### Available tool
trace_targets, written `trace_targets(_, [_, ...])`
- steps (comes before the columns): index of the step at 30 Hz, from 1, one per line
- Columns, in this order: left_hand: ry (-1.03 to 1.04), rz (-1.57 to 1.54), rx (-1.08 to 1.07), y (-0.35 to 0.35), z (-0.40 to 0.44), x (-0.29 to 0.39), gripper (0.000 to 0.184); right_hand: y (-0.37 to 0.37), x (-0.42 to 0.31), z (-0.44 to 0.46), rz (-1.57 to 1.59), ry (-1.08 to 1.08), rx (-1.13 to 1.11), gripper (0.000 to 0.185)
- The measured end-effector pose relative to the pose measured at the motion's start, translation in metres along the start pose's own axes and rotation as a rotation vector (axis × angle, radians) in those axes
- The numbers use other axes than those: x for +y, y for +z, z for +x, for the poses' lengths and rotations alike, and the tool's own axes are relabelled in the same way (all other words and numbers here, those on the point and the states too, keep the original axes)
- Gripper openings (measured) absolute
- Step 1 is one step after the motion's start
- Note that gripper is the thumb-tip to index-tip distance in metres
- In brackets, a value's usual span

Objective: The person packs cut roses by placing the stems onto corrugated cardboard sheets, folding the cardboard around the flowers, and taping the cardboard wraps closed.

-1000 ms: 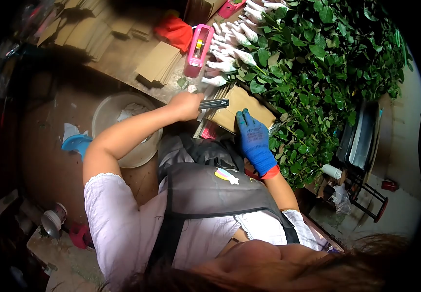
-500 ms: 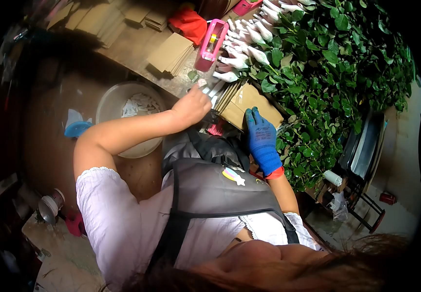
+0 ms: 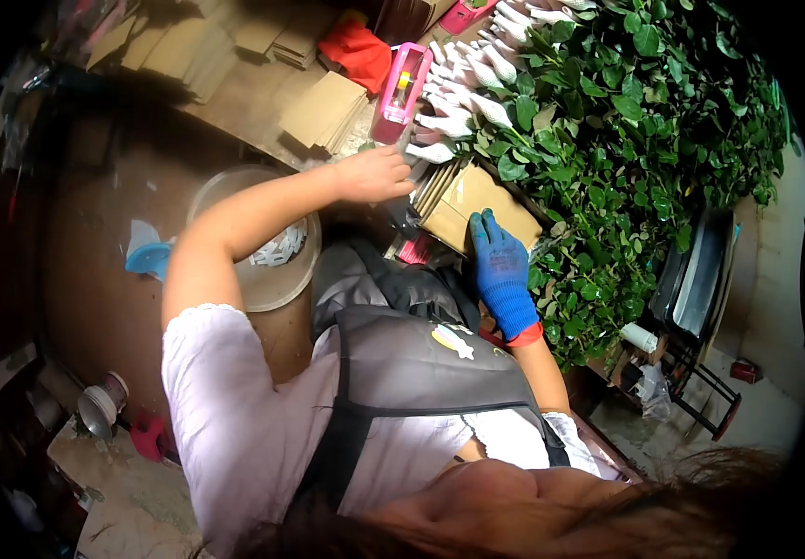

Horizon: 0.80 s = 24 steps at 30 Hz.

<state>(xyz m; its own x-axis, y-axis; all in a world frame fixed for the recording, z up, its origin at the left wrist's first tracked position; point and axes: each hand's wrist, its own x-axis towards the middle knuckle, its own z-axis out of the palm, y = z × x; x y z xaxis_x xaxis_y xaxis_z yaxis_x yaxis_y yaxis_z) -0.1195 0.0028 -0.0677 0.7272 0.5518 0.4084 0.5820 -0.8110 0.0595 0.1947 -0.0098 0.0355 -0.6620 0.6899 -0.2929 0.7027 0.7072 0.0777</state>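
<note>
presently, brown cardboard (image 3: 459, 199) lies under the right hand (image 3: 500, 261), near the left hand (image 3: 372, 175); neither grip is clear.

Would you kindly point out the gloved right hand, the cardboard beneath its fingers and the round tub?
Gloved right hand (image 3: 501, 261), head view: back of the hand.
Cardboard (image 3: 466, 198), head view: bare upper face.
Round tub (image 3: 292, 282), head view: bare inner surface.

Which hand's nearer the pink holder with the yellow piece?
Left. The left hand is just below the pink holder in view; the gloved right hand is farther, lower and rightward, on the brown cardboard.
</note>
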Motion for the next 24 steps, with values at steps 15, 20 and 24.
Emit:
trace_targets(15, [-0.536,0.572,-0.347,0.0,0.066,-0.004,0.027,0.0,-0.008,-0.001,0.021,0.054,0.032,0.076])
trace_targets(20, [-0.399,0.677,-0.347,0.016,0.069,-0.019,0.027,0.002,-0.006,-0.001,0.054,0.045,0.067,0.071])
trace_targets(24, [-0.529,0.59,-0.408,0.026,0.067,-0.027,0.03,-0.002,-0.009,-0.003,0.082,0.058,0.072,0.067])
